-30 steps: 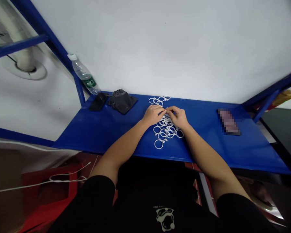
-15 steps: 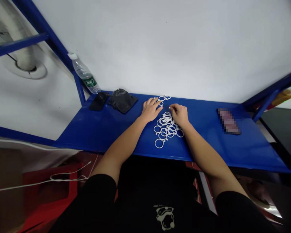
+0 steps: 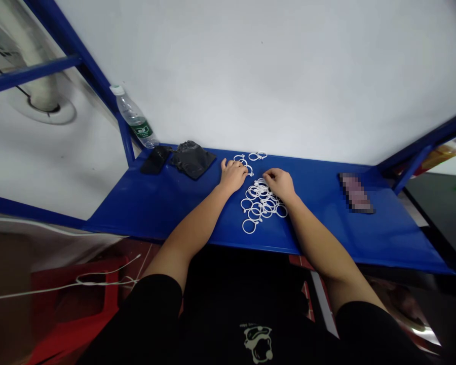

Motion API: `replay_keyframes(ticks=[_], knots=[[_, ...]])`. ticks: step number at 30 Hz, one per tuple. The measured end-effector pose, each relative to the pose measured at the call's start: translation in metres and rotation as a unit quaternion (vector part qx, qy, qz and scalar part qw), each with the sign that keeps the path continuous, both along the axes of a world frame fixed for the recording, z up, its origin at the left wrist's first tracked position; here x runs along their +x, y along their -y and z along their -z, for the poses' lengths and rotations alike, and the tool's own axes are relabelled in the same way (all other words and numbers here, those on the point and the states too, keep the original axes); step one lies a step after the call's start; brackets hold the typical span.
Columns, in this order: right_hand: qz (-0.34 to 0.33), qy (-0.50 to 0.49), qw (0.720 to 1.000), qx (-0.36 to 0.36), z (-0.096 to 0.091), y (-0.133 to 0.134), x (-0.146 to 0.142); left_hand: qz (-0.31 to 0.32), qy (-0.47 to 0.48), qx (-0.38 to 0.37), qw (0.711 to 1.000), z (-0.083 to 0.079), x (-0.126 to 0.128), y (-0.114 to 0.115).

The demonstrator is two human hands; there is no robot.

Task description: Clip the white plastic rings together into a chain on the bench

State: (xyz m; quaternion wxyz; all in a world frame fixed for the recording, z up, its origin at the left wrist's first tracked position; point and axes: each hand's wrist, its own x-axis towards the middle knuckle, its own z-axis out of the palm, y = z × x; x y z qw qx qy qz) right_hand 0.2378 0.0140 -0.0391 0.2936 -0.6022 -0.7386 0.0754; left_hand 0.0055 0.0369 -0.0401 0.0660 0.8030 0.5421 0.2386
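White plastic curtain rings with small eyelets lie in a loose pile (image 3: 264,203) on the blue tabletop (image 3: 319,223). Behind it, near the wall, a smaller group of the same rings (image 3: 254,157) is spread out. My left hand (image 3: 233,176) has its fingers bent at the edge of this group, with the little finger sticking out. A curtain ring (image 3: 250,169) is at its fingertips and partly hidden by them. At the pile's far right edge, my right hand (image 3: 279,183) has thumb and forefinger pinched together. Whatever is between them is too small to make out.
To the left lie a black drawstring pouch (image 3: 193,159) and a dark flat object (image 3: 155,159). A plastic bottle (image 3: 137,119) leans by the blue frame post. A blurred-out flat object (image 3: 356,192) lies on the right. The white wall (image 3: 251,91) closes off the back.
My left hand has drawn back a little and its fingers have curled. A ring under it has shifted towards me. My right hand has come down slightly closer to the pile.
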Motion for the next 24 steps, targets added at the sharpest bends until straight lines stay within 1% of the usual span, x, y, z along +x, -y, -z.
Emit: replay_keyframes(ticks=[4, 8, 12, 15, 17, 19, 24], knots=[[-0.007, -0.006, 1.000, 0.008, 0.002, -0.001, 0.001, -0.009, 0.023, 0.013, 1.000, -0.002, 0.002, 0.001], [-0.057, -0.054, 0.996, 0.036, 0.001, 0.001, -0.002, -0.007, 0.066, 0.037, 0.997, -0.009, 0.006, 0.008], [-0.110, -0.084, 0.988, 0.075, -0.003, 0.006, -0.006, 0.018, 0.097, 0.059, 0.993, -0.016, 0.011, 0.016], [-0.117, -0.085, 0.984, 0.109, -0.004, 0.009, -0.007, 0.037, 0.107, 0.069, 0.991, -0.017, 0.014, 0.021], [-0.118, -0.080, 0.983, 0.119, -0.005, 0.010, -0.007, 0.039, 0.111, 0.072, 0.990, -0.018, 0.015, 0.022], [-0.116, -0.070, 0.984, 0.116, -0.006, 0.010, -0.007, 0.040, 0.109, 0.076, 0.990, -0.020, 0.015, 0.023], [-0.102, -0.038, 0.992, 0.070, -0.010, 0.013, -0.009, 0.055, 0.095, 0.082, 0.991, -0.023, 0.013, 0.024]])
